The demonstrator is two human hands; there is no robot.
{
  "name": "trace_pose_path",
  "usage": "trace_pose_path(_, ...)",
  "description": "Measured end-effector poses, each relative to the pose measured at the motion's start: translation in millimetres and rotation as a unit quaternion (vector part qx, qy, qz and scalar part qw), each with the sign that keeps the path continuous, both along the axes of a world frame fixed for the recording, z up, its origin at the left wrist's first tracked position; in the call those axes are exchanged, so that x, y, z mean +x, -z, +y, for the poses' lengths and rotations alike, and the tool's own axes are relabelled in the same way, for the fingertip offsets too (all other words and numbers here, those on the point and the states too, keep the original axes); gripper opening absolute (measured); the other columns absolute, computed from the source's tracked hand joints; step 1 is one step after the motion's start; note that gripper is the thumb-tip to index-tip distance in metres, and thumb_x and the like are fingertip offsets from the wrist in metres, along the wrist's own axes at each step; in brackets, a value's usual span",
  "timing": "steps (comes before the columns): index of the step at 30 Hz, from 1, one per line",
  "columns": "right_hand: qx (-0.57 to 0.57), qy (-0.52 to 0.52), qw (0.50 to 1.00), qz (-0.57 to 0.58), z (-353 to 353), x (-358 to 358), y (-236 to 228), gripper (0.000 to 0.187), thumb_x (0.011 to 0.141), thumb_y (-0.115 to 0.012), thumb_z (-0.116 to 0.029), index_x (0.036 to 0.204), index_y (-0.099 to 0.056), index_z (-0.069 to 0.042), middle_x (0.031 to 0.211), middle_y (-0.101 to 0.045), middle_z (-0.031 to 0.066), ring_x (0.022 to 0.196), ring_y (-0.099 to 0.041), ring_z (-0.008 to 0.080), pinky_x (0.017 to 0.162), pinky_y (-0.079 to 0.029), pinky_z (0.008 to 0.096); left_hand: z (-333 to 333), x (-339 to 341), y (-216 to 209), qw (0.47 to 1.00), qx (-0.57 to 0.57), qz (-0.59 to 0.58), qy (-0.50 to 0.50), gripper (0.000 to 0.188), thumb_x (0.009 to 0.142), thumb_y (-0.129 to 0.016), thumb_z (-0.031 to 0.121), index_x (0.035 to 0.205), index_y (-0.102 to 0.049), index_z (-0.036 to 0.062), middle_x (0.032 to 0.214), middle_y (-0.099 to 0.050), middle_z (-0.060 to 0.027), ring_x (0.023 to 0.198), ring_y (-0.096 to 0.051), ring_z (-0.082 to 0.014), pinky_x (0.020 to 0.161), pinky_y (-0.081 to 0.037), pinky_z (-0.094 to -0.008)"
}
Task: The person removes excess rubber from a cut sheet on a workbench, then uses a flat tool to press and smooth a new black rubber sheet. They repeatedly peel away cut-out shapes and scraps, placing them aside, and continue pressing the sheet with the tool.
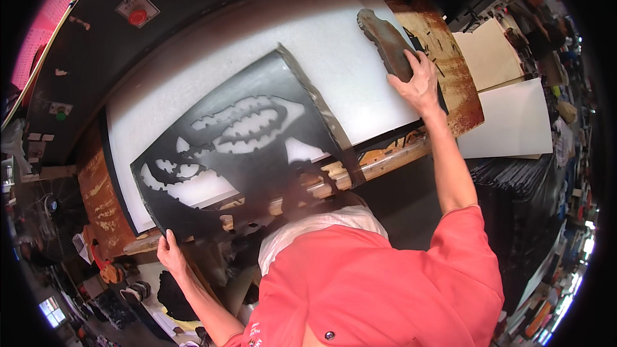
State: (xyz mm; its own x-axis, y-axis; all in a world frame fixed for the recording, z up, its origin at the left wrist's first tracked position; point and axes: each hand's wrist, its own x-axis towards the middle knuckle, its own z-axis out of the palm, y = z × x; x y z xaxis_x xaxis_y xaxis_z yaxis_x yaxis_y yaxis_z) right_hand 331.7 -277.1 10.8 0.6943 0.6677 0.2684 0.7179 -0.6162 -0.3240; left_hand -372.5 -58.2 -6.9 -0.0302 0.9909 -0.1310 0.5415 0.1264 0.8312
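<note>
A red button [137, 17] stood out on a dark panel [90, 67] at upper left, a green button [61, 115] mounted lower down, near a pink perforated panel [53, 29]. At right, a white sheet [508, 119] lay beside a dark, glossy stack [517, 177].

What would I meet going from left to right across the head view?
Round green button, left hand at the lower corner of a broad black sheet with jagged cut-outs, right hand on a flat rust-brown piece with a notched edge, white rectangular sheet.
</note>
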Motion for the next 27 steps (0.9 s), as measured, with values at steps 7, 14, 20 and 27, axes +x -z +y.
trace_pose_path(7, 0.114, -0.163, 0.98, -0.026, 42.5, -189.3, 21.4, 0.049, 0.09, -0.076, -0.021, 0.13, -0.067, 0.006, 0.145, -0.057, 0.0307, 0.131, -0.054, 0.049, 0.115, -0.042, 0.0564, 62.6, 35.2, -11.1, 0.991, 0.117, 0.048, 0.037, 0.036, 0.111, -0.067, 0.031, 0.104, -0.073, -0.0042, 0.083, -0.059, 0.0048, 0.077, -0.046, -0.0078, 0.07, -0.042, -0.027)
trace_pose_path(14, 0.139, 0.005, 0.99, 0.015, 19.9, -265.5, 7.4, 0.053, 0.089, -0.078, -0.015, 0.135, -0.064, 0.007, 0.137, -0.063, 0.0252, 0.122, -0.061, 0.0443, 0.108, -0.049, 0.0508, 126.3, 82.5, 7.3, 0.988, 0.024, -0.092, 0.124, 0.036, 0.116, -0.057, 0.03, 0.128, -0.071, -0.0008, 0.092, -0.07, -0.003, 0.077, -0.063, -0.0111, 0.073, -0.051, -0.0279)
trace_pose_path(20, 0.315, 0.191, 0.86, 0.354, -12.3, -305.5, 4.1, 0.057, 0.097, -0.083, -0.025, 0.14, -0.064, 0.007, 0.106, -0.073, 0.0081, 0.101, -0.071, 0.0208, 0.096, -0.056, 0.0335, 136.0, 110.4, -1.1, 0.958, -0.023, -0.173, 0.23, 0.04, 0.117, -0.055, 0.032, 0.136, -0.068, -0.0001, 0.096, -0.072, -0.0026, 0.073, -0.061, -0.0078, 0.066, -0.051, -0.0263)
trace_pose_path(27, 0.404, 0.184, 0.772, 0.455, -114.4, -374.1, -3.6, 0.018, 0.105, -0.075, -0.018, 0.108, -0.072, -0.001, 0.081, -0.067, -0.0001, 0.069, -0.065, 0.01, 0.07, -0.055, 0.0274, 112.7, 146.5, -39.5, 0.933, -0.013, -0.183, 0.311, 0.033, 0.116, -0.059, 0.027, 0.117, -0.074, -0.0023, 0.084, -0.07, -0.0022, 0.067, -0.053, -0.0059, 0.066, -0.047, -0.0244)
